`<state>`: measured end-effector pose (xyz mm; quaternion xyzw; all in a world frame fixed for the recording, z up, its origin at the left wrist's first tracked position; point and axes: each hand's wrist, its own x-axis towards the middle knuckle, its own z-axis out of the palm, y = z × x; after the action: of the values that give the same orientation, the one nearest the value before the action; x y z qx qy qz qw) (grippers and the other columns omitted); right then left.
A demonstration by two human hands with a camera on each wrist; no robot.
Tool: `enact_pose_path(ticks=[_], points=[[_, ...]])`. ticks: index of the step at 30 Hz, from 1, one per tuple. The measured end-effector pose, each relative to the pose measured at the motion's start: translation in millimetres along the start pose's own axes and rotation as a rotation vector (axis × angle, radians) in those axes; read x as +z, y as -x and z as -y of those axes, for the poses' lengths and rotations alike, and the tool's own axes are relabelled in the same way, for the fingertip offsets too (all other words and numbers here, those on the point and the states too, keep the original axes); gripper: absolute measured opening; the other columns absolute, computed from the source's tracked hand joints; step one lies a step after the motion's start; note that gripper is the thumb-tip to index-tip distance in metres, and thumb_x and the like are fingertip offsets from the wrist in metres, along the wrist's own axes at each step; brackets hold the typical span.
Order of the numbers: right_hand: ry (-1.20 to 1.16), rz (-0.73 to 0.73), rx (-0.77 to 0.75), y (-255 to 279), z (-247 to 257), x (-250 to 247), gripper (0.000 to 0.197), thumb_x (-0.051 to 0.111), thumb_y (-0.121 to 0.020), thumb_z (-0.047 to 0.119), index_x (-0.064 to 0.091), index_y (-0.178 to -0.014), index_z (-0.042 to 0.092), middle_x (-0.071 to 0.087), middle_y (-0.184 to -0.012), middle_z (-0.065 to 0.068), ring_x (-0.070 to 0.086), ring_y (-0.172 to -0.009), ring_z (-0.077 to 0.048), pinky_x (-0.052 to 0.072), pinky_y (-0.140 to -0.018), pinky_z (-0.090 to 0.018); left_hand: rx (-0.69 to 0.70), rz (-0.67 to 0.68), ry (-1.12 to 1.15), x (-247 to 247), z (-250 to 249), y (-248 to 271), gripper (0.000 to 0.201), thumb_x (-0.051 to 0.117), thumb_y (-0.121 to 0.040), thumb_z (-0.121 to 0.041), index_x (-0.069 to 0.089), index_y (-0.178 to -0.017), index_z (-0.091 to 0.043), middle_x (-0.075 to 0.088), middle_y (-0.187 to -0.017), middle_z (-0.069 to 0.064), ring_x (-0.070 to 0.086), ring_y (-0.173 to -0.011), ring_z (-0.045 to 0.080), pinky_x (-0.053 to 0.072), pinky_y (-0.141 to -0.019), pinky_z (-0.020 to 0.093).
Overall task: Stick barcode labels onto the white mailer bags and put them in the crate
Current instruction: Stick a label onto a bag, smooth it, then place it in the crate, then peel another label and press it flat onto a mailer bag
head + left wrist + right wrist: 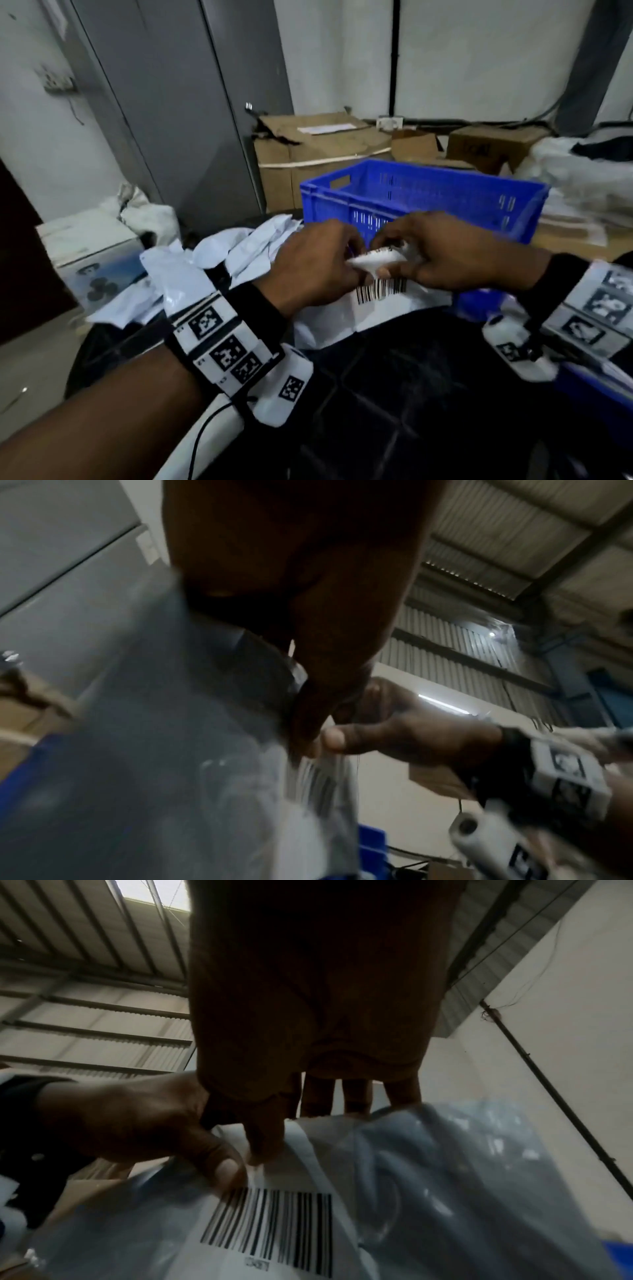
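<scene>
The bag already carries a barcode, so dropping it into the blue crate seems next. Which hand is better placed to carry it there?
Probably the right hand: it pinches the mailer bag and sits nearest the blue crate. The left hand pinches the same bag edge, farther from the crate.

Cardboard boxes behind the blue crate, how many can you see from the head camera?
3. One large torn box stands beside the grey cabinet, a small one sits right of it, and another is further right. The crate and white bags may hide more.
</scene>
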<state>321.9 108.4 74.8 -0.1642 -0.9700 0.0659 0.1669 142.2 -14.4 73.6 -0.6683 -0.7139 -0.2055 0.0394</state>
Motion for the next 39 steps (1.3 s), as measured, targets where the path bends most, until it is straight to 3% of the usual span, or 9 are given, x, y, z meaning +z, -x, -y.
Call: enact_pose_path(ticks=[3, 8, 12, 15, 19, 25, 29, 36, 39], points=[[0.013, 0.026, 0.004, -40, -28, -49, 0.018, 0.077, -0.089, 0.039, 0.068, -0.105, 0.037, 0.067, -0.089, 0.023, 0.06, -0.083, 0.006, 0.041, -0.07, -0.008, 0.048, -0.168, -0.064, -17, 2, -54, 0.041, 0.084, -0.072, -0.053, 0.067, -0.104, -0.034, 0.071, -0.103, -0.008, 0.065, -0.101, 0.017, 0.046, -0.078, 0.03], [0.008, -0.098, 0.168, -110, -124, -118, 0.014, 0.081, -0.088, 0.028, 0.071, -0.098, 0.03, 0.072, -0.086, 0.013, 0.065, -0.073, -0.003, 0.043, -0.059, -0.006, 0.112, -0.637, 0.005, -6, 30, -138, 0.073, 0.07, -0.077, -0.052, 0.047, -0.142, -0.028, 0.05, -0.138, 0.004, 0.043, -0.131, 0.029, 0.038, -0.11, 0.044], [-0.026, -0.136, 0.471, -156, -219, -120, 0.018, 0.072, -0.094, 0.015, 0.073, -0.11, 0.006, 0.066, -0.085, -0.005, 0.058, -0.059, -0.007, 0.041, -0.043, -0.012, -0.041, -0.353, 0.11, 20, 58, -196, 0.05, 0.077, -0.083, -0.044, 0.059, -0.127, -0.028, 0.064, -0.128, -0.003, 0.058, -0.117, 0.012, 0.044, -0.095, 0.028], [0.153, 0.05, 0.606, -185, -274, -90, 0.033, 0.061, -0.101, 0.023, 0.067, -0.123, -0.001, 0.065, -0.104, -0.016, 0.065, -0.091, -0.024, 0.044, -0.064, -0.03, -0.124, -0.178, 0.112, 50, 85, -227, 0.037, 0.074, -0.086, -0.051, 0.069, -0.116, -0.029, 0.072, -0.119, -0.004, 0.066, -0.11, 0.013, 0.048, -0.085, 0.027], [0.362, 0.305, 0.584, -225, -333, -32, 0.035, 0.045, -0.108, 0.028, 0.066, -0.115, 0.001, 0.069, -0.121, -0.016, 0.063, -0.117, -0.032, 0.042, -0.087, -0.025, -0.133, -0.095, 0.05, 80, 108, -250, 0.032, 0.075, -0.085, -0.055, 0.079, -0.098, -0.026, 0.07, -0.088, -0.012, 0.068, -0.091, 0.014, 0.044, -0.073, 0.029], [0.282, 0.405, 0.588, -256, -365, 35, 0.018, 0.061, -0.099, 0.021, 0.063, -0.082, 0.016, 0.069, -0.095, -0.011, 0.064, -0.088, -0.029, 0.055, -0.087, -0.036, -0.197, -0.044, 0.038, 78, 116, -261, 0.046, 0.079, -0.072, -0.067, 0.082, -0.072, -0.021, 0.07, -0.062, -0.001, 0.067, -0.068, 0.016, 0.048, -0.063, 0.033], [0.326, 0.39, 0.568, -264, -370, 65, 0.022, 0.067, -0.094, 0.013, 0.072, -0.108, -0.002, 0.072, -0.1, -0.013, 0.064, -0.088, -0.025, 0.05, -0.074, -0.029, -0.223, -0.005, 0.051, 75, 119, -264, 0.05, 0.08, -0.069, -0.07, 0.081, -0.067, -0.02, 0.07, -0.062, -0.002, 0.066, -0.07, 0.016, 0.047, -0.059, 0.031], [0.66, 0.209, 0.462, -258, -340, 81, 0.034, 0.071, -0.085, 0.047, 0.067, -0.103, 0.018, 0.071, -0.109, -0.01, 0.069, -0.099, -0.033, 0.046, -0.065, -0.034, -0.211, -0.045, 0.07, 80, 122, -265, 0.05, 0.081, -0.068, -0.071, 0.079, -0.065, -0.022, 0.07, -0.064, -0.005, 0.066, -0.071, 0.012, 0.052, -0.063, 0.035], [0.509, 0.406, 0.48, -262, -339, 92, 0.088, 0.056, -0.061, 0.098, 0.071, -0.092, 0.018, 0.073, -0.098, -0.005, 0.067, -0.09, -0.029, 0.053, -0.074, -0.035, -0.206, -0.054, 0.061, 80, 123, -263, 0.05, 0.079, -0.069, -0.073, 0.078, -0.066, -0.023, 0.069, -0.065, -0.007, 0.065, -0.071, 0.01, 0.048, -0.061, 0.031]])
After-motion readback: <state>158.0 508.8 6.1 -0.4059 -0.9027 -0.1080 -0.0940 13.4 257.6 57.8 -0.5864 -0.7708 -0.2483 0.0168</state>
